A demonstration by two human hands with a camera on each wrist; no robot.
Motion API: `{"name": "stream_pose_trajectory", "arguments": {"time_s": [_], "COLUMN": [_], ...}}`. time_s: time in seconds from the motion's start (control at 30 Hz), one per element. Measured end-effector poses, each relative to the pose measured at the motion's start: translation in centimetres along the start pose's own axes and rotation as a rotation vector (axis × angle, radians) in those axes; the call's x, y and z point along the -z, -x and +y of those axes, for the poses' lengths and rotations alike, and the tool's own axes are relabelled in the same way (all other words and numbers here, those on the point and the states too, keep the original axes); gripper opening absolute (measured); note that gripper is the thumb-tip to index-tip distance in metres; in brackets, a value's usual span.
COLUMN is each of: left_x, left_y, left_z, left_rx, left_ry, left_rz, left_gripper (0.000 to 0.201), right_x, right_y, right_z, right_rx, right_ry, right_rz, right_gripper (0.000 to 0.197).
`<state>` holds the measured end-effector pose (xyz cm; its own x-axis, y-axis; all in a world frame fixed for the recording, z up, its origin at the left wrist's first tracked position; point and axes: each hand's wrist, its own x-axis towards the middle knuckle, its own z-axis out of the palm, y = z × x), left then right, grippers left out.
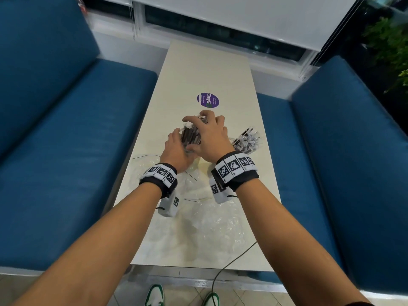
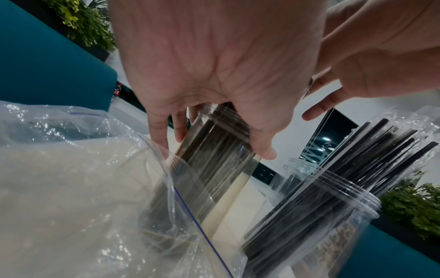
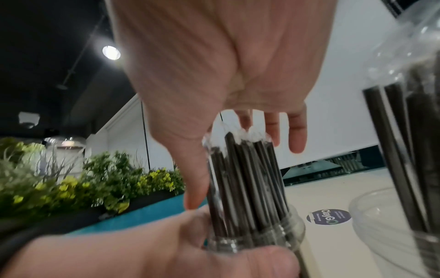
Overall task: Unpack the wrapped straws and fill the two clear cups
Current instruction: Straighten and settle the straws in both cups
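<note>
A clear cup (image 2: 214, 159) packed with black wrapped straws (image 1: 191, 135) stands at mid-table. My left hand (image 1: 176, 149) grips this cup from the left, thumb and fingers round its ribbed rim (image 3: 262, 238). My right hand (image 1: 209, 133) hovers over the bundle (image 3: 247, 178) with its fingers spread past the wrapper tips and its thumb lying along the bundle's side. The cup's lower part is hidden behind my hands in the head view. A second clear cup (image 1: 245, 142) full of wrapped straws (image 2: 357, 169) stands just to the right, untouched.
Crumpled clear plastic bags (image 1: 209, 221), one with a zip edge (image 2: 190, 216), lie on the cream table (image 1: 198, 74) between me and the cups. A purple round sticker (image 1: 207, 100) lies beyond the cups. A thin black cable (image 1: 231, 261) crosses the near right corner. Blue benches (image 1: 66, 151) flank both sides.
</note>
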<state>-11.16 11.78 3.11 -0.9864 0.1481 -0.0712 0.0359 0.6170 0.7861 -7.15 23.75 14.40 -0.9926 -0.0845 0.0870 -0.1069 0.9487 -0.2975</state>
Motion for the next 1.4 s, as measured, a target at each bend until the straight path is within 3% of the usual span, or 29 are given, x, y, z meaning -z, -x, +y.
{"name": "stream_pose_trajectory", "arguments": {"time_s": [0.07,0.2,0.4,0.57,0.63,0.87,1.1,1.27,1.4], "left_x": [0.0,-0.2,-0.2,0.0,-0.1,-0.2,-0.2,-0.1,0.1], "left_y": [0.0,0.0,-0.1,0.2,0.2,0.2,0.1,0.2,0.4], "left_z": [0.0,0.2,0.4,0.3,0.1,0.1,0.1,0.1,0.3], "left_rx": [0.004,0.039,0.050,0.020,0.017,0.022,0.020,0.017,0.004], "left_ry": [0.000,0.015,0.012,0.015,0.021,0.012,0.007,0.005,-0.016], "left_rz": [-0.007,-0.003,-0.003,0.001,0.002,0.009,0.003,0.001,-0.004], "left_gripper": [0.097,0.110,0.114,0.114,0.113,0.114,0.111,0.111,0.111], "right_x": [0.7,2.2,1.0,2.0,2.8,3.4,1.0,1.3,0.7], "right_y": [-0.1,-1.3,-2.5,-2.0,-1.8,-1.1,-0.3,0.1,0.5], "right_z": [0.1,-0.1,-1.0,0.5,1.1,2.1,1.6,1.8,1.8], "right_rx": [0.004,-0.064,-0.116,-0.113,-0.114,-0.019,0.114,0.116,0.129], "right_ry": [0.020,-0.096,-0.101,-0.265,-0.295,-0.280,-0.113,-0.225,-0.147], "right_rz": [0.044,0.139,0.008,-0.035,-0.050,0.115,0.119,0.319,0.248], "right_gripper": [0.077,0.066,0.046,0.094,0.100,0.041,0.030,0.021,0.013]}}
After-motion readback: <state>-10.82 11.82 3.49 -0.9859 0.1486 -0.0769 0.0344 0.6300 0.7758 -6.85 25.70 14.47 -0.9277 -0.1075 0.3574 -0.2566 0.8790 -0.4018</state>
